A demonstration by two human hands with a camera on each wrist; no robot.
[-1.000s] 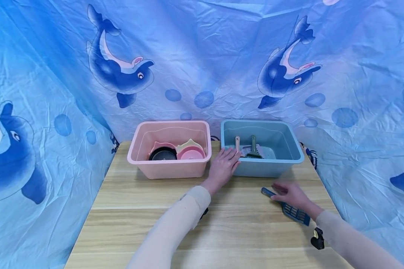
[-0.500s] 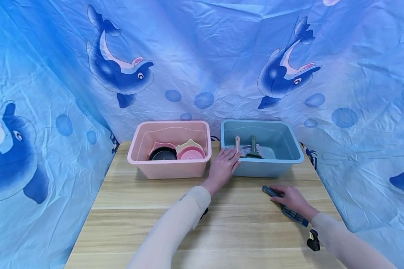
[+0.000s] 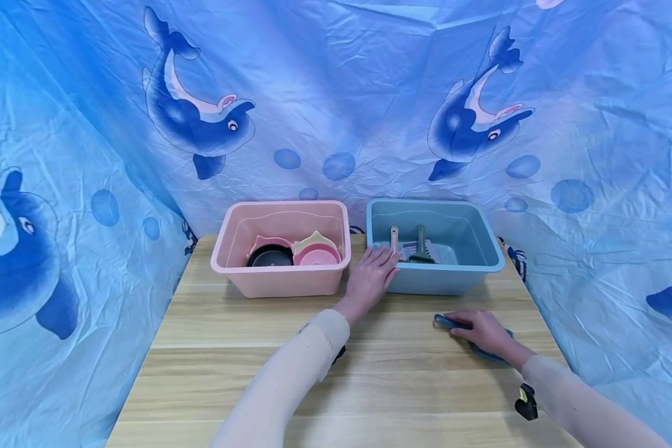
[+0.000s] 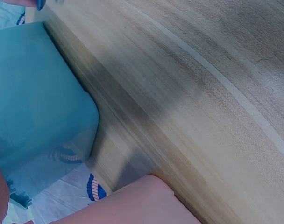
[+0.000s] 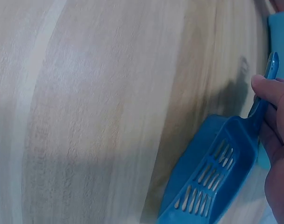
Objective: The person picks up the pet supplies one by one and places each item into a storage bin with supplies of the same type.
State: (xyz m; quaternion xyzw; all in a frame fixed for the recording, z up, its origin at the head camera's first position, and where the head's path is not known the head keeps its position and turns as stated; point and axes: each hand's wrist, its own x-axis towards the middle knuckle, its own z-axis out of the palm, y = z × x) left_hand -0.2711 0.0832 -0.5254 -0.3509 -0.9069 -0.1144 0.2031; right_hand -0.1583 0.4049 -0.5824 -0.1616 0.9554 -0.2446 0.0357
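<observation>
My right hand (image 3: pixel 484 331) grips the handle of a blue slotted litter scoop (image 5: pixel 195 149), thumb laid along the handle in the right wrist view. In the head view the hand covers much of the scoop, which is over the table in front of the blue bin (image 3: pixel 453 268). My left hand (image 3: pixel 368 277) rests on that bin's front left rim, its fingers extended over the edge. Inside the bin stand a green scoop (image 3: pixel 422 246) and a pale pink handle (image 3: pixel 394 238), beside a lilac slotted piece (image 3: pixel 432 249).
A pink bin (image 3: pixel 291 283) stands left of the blue one, a narrow gap between them. It holds a black bowl (image 3: pixel 270 256), a pink bowl (image 3: pixel 317 255) and other cat-eared pieces. Behind the wooden table (image 3: pixel 229 367) hangs a dolphin-print curtain (image 3: pixel 369 93).
My right hand has closed round the scoop's handle, and the scoop has tilted, its slotted face turning out of the head view. The left hand has stayed on the rim.
</observation>
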